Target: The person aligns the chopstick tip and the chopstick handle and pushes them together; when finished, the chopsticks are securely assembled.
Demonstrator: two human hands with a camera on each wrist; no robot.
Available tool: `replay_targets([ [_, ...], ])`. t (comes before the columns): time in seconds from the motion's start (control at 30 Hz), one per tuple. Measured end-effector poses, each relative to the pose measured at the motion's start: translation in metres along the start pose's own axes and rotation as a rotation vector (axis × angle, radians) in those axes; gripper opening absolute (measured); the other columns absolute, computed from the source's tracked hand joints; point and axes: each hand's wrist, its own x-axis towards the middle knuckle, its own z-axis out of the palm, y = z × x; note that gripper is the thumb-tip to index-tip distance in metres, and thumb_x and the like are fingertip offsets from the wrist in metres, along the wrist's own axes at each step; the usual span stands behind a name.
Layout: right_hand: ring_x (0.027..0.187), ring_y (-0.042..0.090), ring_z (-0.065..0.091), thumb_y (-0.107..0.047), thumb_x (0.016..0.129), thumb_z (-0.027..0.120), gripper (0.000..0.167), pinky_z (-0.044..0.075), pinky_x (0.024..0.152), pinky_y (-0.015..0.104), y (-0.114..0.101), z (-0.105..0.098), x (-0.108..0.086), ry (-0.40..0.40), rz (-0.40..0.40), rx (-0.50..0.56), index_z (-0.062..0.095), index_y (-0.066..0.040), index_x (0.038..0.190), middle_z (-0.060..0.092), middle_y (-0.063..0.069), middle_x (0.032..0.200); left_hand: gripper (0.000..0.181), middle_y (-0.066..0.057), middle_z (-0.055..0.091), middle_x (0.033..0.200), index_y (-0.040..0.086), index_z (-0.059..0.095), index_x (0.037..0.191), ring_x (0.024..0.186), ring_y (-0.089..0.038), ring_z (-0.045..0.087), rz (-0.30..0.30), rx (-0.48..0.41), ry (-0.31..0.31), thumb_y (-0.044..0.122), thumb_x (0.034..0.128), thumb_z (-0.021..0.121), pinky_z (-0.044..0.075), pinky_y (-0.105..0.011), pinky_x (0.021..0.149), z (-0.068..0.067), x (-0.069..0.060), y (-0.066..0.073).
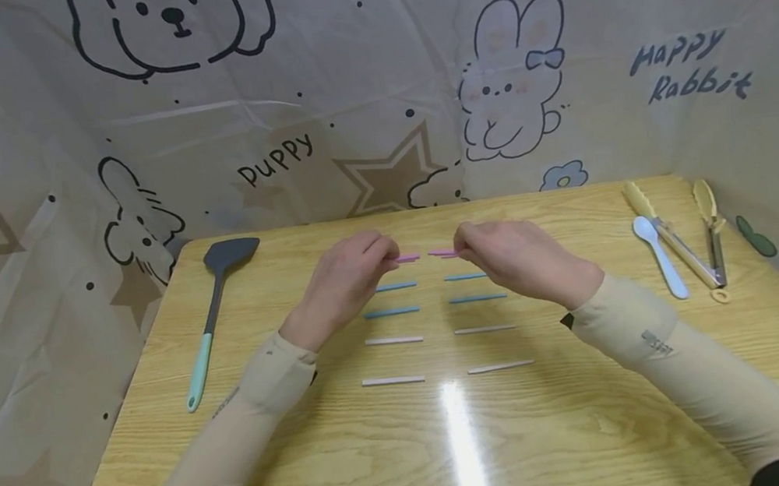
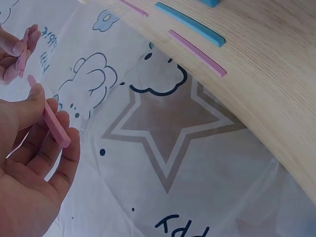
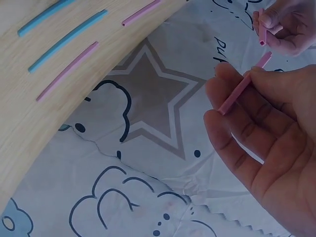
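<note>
My left hand (image 1: pixel 357 269) pinches a pink stick (image 2: pixel 57 126) between thumb and fingers, above the far part of the table. A similar pink stick (image 3: pixel 242 89) is pinched in my right hand (image 1: pixel 510 255), across a small gap from the left. The sticks' near ends almost meet in the wrist views. Below the hands lies a pink stick (image 2: pixel 197 52) on the table, with another pink stick (image 3: pixel 140 12) beside it. Nearer me, blue sticks (image 1: pixel 392 312) (image 1: pixel 478 298) and pale sticks (image 1: pixel 393 381) (image 1: pixel 485 329) lie in two columns.
On the left of the wooden table (image 1: pixel 299 471) lies a spatula (image 1: pixel 212 307) with a mint handle. To the right are a light blue spoon (image 1: pixel 660 256) and tongs (image 1: pixel 711 235). A printed cloth (image 1: pixel 358 66) hangs behind the table's far edge.
</note>
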Motion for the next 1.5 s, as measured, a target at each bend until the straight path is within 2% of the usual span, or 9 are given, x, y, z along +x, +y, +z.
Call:
replay_targets([
  [0.2, 0.052, 0.009, 0.039, -0.011, 0.097, 0.064, 0.007, 0.038, 0.042, 0.026, -0.003, 0.002, 0.002, 0.016, -0.024, -0.003, 0.057, -0.011, 0.095, 0.050, -0.007, 0.069, 0.006, -0.003, 0.064, 0.092, 0.006, 0.066, 0.097, 0.079, -0.016, 0.058, 0.012, -0.017, 0.025, 0.009, 0.0933, 0.069, 0.051, -0.029, 0.067, -0.001, 0.000, 0.002],
  [0.67, 0.051, 0.009, 0.039, -0.011, 0.097, 0.064, 0.010, 0.036, 0.040, 0.025, -0.006, 0.001, 0.003, 0.005, -0.025, -0.022, 0.055, -0.012, 0.093, 0.050, -0.007, 0.070, 0.007, -0.002, 0.065, 0.093, 0.006, 0.066, 0.096, 0.081, -0.016, 0.059, 0.019, -0.007, 0.030, 0.008, 0.0919, 0.071, 0.051, -0.029, 0.068, -0.004, 0.002, 0.006],
  [0.83, 0.050, 0.008, 0.040, -0.010, 0.097, 0.065, 0.009, 0.037, 0.040, 0.024, -0.006, 0.001, 0.003, 0.000, -0.030, -0.030, 0.056, -0.011, 0.093, 0.054, -0.007, 0.072, 0.009, -0.002, 0.064, 0.091, 0.007, 0.066, 0.095, 0.078, -0.015, 0.058, 0.027, -0.003, 0.023, 0.007, 0.0891, 0.074, 0.051, -0.027, 0.068, -0.005, 0.003, 0.008],
  [1.07, 0.050, 0.008, 0.041, -0.009, 0.096, 0.065, 0.009, 0.039, 0.041, 0.023, -0.009, -0.001, 0.003, -0.003, -0.038, -0.051, 0.057, -0.009, 0.093, 0.059, -0.005, 0.073, 0.007, -0.002, 0.064, 0.091, 0.006, 0.067, 0.095, 0.079, -0.015, 0.058, 0.020, -0.003, -0.001, 0.008, 0.0907, 0.072, 0.051, -0.027, 0.069, -0.005, 0.003, 0.010],
  [1.33, 0.059, 0.014, 0.057, -0.001, 0.090, 0.070, 0.011, 0.050, 0.050, 0.027, -0.011, 0.000, 0.003, 0.036, -0.095, -0.113, 0.068, -0.005, 0.100, 0.066, 0.001, 0.081, 0.005, -0.003, 0.066, 0.092, 0.004, 0.069, 0.094, 0.083, -0.017, 0.060, 0.014, -0.025, 0.023, 0.006, 0.0904, 0.072, 0.052, -0.029, 0.074, -0.006, 0.002, 0.011],
  [1.5, 0.063, 0.019, 0.061, 0.001, 0.089, 0.070, 0.010, 0.051, 0.051, 0.030, -0.014, 0.000, 0.003, 0.090, -0.120, -0.173, 0.070, -0.002, 0.099, 0.066, 0.004, 0.080, 0.005, -0.004, 0.065, 0.092, 0.004, 0.069, 0.095, 0.085, -0.018, 0.058, 0.015, -0.032, 0.051, 0.005, 0.0902, 0.072, 0.050, -0.029, 0.075, -0.006, 0.003, 0.011],
])
